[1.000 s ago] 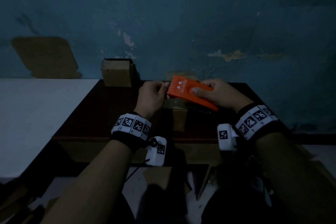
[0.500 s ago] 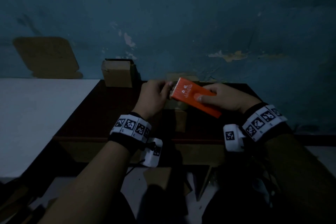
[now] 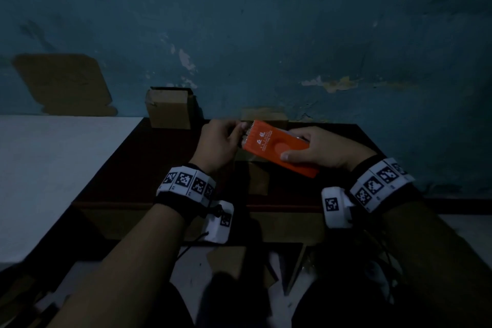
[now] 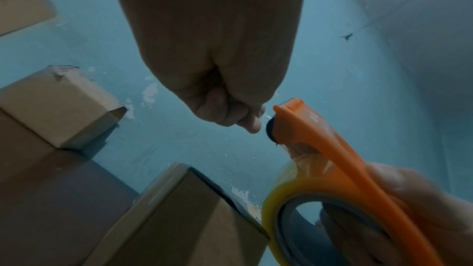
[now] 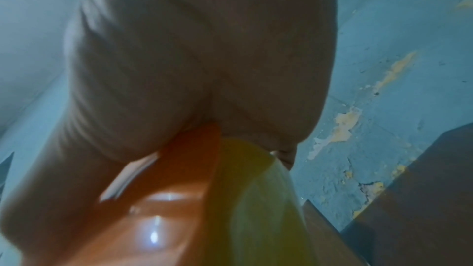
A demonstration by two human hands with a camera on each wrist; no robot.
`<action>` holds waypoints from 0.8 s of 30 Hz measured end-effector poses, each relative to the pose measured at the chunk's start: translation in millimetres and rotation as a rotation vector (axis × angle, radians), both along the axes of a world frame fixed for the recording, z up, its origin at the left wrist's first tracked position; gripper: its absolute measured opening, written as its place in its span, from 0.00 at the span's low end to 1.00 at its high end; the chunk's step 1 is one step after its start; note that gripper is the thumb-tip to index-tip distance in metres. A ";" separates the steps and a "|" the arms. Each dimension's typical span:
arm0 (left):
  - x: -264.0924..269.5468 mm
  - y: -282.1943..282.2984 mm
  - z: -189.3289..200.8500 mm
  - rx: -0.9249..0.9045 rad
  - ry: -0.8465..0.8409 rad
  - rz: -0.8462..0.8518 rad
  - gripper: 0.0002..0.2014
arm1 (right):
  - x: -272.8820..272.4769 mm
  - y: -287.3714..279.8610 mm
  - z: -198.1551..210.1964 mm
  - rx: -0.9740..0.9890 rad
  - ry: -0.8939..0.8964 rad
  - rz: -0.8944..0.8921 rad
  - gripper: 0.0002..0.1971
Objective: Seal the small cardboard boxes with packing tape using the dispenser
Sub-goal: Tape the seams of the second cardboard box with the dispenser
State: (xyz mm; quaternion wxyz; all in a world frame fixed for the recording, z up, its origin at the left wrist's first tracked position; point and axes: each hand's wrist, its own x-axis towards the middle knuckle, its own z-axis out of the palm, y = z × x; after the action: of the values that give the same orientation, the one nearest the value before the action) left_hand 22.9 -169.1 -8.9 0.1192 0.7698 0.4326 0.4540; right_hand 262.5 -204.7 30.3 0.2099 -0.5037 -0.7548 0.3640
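My right hand (image 3: 314,150) grips an orange tape dispenser (image 3: 277,145) above the dark table (image 3: 138,165). The dispenser carries a roll of clear yellowish tape (image 4: 286,195), also seen as a tape roll (image 5: 256,199) in the right wrist view. My left hand (image 3: 221,141) is curled at the dispenser's toothed front end, and its fingertips (image 4: 252,123) pinch the free tape end there. A small cardboard box (image 3: 258,178) stands under the hands, mostly hidden by them. The same box (image 4: 179,219) shows a slightly raised top flap.
A second small cardboard box (image 3: 169,108) stands at the table's back left by the blue wall; a third box (image 3: 262,114) sits behind the hands. A white surface (image 3: 53,168) adjoins the table on the left. Cardboard pieces (image 3: 229,261) lie below the table's front edge.
The dispenser has turned flatter and shifted slightly right with my right hand. My left hand stays at its toothed end, fingers closed on the tape end.
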 end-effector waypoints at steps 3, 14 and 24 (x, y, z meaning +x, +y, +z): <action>-2.2 3.0 1.5 0.008 0.003 0.033 0.15 | -1.0 -1.7 7.6 0.004 -0.048 0.013 0.31; -39.1 5.3 -2.9 -0.085 -0.111 0.105 0.17 | 30.1 -10.4 4.1 0.095 -0.045 -0.105 0.21; -36.3 -11.5 -2.3 -0.241 -0.177 0.043 0.17 | 40.2 -0.4 10.0 0.060 -0.018 -0.183 0.20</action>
State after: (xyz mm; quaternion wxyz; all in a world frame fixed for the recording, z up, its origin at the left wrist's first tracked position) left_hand -13.4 -180.6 -11.2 0.2385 0.6975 0.4881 0.4672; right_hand 302.7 -205.1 40.3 0.2504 -0.5673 -0.7179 0.3163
